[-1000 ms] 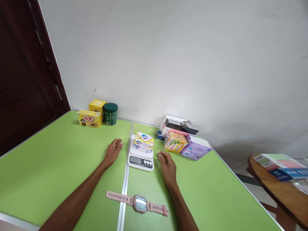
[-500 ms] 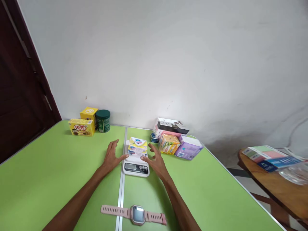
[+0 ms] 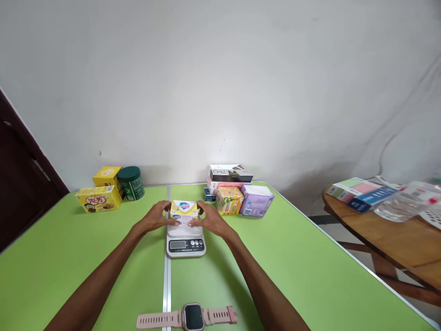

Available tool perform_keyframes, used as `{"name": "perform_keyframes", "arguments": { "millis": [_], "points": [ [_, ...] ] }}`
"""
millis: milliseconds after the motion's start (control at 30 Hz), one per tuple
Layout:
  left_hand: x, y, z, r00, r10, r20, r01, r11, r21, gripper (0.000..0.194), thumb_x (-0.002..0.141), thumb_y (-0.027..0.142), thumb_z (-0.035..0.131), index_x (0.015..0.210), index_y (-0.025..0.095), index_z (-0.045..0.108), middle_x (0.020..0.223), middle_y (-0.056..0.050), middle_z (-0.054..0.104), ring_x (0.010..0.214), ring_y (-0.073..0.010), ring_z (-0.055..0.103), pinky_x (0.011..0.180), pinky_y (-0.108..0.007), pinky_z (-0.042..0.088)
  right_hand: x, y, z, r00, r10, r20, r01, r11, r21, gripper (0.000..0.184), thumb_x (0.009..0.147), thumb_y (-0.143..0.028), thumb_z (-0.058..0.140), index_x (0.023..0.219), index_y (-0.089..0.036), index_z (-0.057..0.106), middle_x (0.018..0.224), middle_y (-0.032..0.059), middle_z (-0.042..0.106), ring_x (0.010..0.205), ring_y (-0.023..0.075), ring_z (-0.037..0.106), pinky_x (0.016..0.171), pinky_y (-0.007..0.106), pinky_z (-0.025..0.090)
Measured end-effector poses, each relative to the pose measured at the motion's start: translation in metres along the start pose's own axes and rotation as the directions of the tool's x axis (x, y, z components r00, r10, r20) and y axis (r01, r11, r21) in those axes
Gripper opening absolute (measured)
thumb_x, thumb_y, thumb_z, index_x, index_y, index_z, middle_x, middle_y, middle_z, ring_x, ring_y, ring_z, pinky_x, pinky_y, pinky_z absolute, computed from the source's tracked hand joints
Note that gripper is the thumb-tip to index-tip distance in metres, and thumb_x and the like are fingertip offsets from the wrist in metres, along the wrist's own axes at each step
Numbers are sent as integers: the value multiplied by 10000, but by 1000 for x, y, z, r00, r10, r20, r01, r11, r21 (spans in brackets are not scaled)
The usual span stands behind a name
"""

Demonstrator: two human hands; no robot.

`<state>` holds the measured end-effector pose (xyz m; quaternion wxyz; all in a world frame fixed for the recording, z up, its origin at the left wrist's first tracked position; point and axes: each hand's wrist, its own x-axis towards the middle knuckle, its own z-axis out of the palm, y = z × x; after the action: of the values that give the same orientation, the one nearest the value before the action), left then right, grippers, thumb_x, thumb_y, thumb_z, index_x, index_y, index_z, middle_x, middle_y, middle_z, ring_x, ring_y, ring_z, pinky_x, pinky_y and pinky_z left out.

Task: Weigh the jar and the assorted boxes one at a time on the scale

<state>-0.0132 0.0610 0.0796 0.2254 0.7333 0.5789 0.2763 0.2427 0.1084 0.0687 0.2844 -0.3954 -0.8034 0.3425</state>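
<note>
A yellow-and-white soap box (image 3: 184, 212) with a blue shield logo is on the white kitchen scale (image 3: 169, 250), in the middle of the green table. My left hand (image 3: 155, 218) is closed on the box's left side, its thumb at the near face. From the right, my right hand (image 3: 211, 220) grips the opposite side in the same way. Whether the box still touches the weighing plate I cannot tell. The scale's display and buttons face me. Nearer to me lies a pink-strapped smartwatch (image 3: 193, 316), stretched flat.
Yellow boxes (image 3: 99, 199) and a green-lidded canister (image 3: 131, 183) stand back left. At back right are a black-and-white box (image 3: 231, 173), an orange pack (image 3: 229, 201) and a purple pack (image 3: 257, 201). A wooden side table (image 3: 365, 230) holds cartons and a clear plastic bottle (image 3: 406, 202).
Both hands have come inward from either side of the soap box and taken hold of it. The view has shifted a little to the right.
</note>
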Motion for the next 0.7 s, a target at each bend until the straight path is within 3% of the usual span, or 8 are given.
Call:
{"name": "perform_keyframes", "arguments": {
  "millis": [167,267,367,500,600,700],
  "points": [
    [1,27,2,999,45,7,-45,999,9,445,640,507,863,890,194,669,908,-20,659,839,-215,598,744,-318,449,-15,-1,-18,1000,-10,-10,10,998,68,499,648,-475,902,948,-196,617,907,23,698,772,196,616,663,288,440],
    [7,59,21,996,86,-10,-86,996,29,430,644,469,873,889,190,657,932,-33,660,826,-209,595,719,-313,450,-41,9,-45,999,28,-36,-24,994,103,496,653,-440,893,1005,-193,644,940,32,725,779,206,628,671,297,462],
    [21,92,63,995,98,6,-98,995,-10,481,657,473,870,984,175,681,1003,-68,678,821,-216,608,686,-320,471,-74,34,-81,996,82,-40,-75,984,159,529,674,-410,870,1110,-199,659,1024,46,752,849,238,662,724,325,505],
    [48,123,140,991,130,19,-128,986,-107,562,648,455,885,1097,174,697,1076,-89,683,877,-234,628,731,-341,514,-113,82,-125,986,151,-74,-139,979,149,555,683,-379,829,1186,-204,672,1139,68,759,961,273,681,833,369,535],
    [72,137,191,992,117,51,-112,988,-104,568,627,460,898,1068,162,699,1072,-92,678,934,-258,635,802,-374,531,-129,117,-153,973,220,-74,-211,970,120,556,659,-402,808,1164,-204,687,1133,74,771,955,283,684,827,377,540],
    [93,146,223,995,87,49,-82,992,-99,560,627,450,901,1055,159,686,1076,-93,678,1003,-274,631,885,-403,530,-134,141,-173,964,252,-89,-242,964,108,553,654,-408,788,1159,-205,690,1129,75,775,943,282,683,816,374,537]
  ]
}}
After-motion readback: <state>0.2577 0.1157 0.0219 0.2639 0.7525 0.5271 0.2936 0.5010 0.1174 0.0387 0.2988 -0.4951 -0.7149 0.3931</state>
